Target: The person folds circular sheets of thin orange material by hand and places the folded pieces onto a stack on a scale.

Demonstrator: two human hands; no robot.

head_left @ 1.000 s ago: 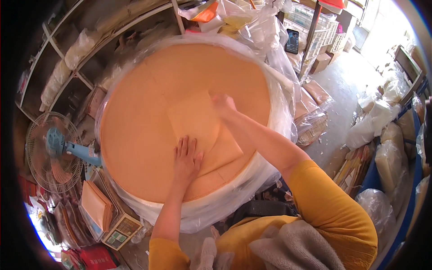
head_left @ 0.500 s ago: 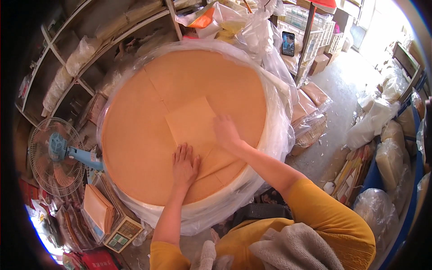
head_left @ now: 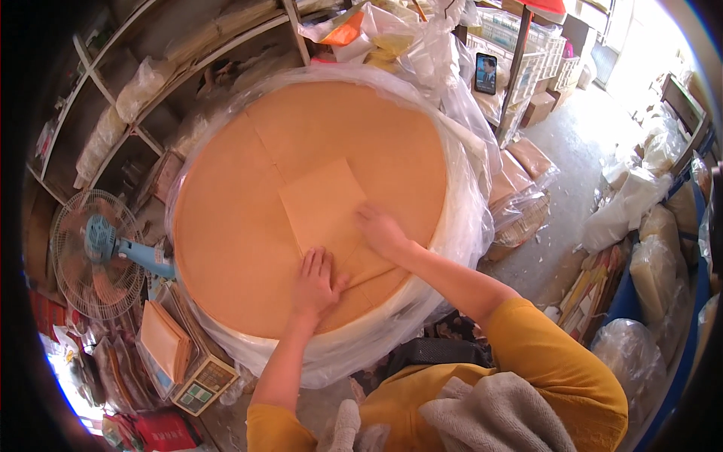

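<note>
A broad round stack of thin tan sheets [head_left: 215,218] lies before me, with clear plastic wrap bunched around its rim. Near its middle is a squarish folded flap of tan sheet [head_left: 322,200], and a raised fold runs toward the near right edge. My left hand [head_left: 318,285] lies with stretched fingers on the flap's lower left part. At the flap's right edge is my right hand [head_left: 384,233], its fingers curled together against the sheet and slightly blurred; the fingertips are partly hidden.
A blue fan [head_left: 99,239] stands at the left, close to the stack. Below it is a box [head_left: 205,386] beside folded tan sheets [head_left: 164,339]. A phone [head_left: 486,73] stands upright at the back right. Shelves [head_left: 124,105] line the back left; plastic-wrapped bundles [head_left: 659,264] fill the right side.
My right hand has slid down along the flap's right edge, toward me. My left hand has shifted slightly right and nearer. The view has tilted a little.
</note>
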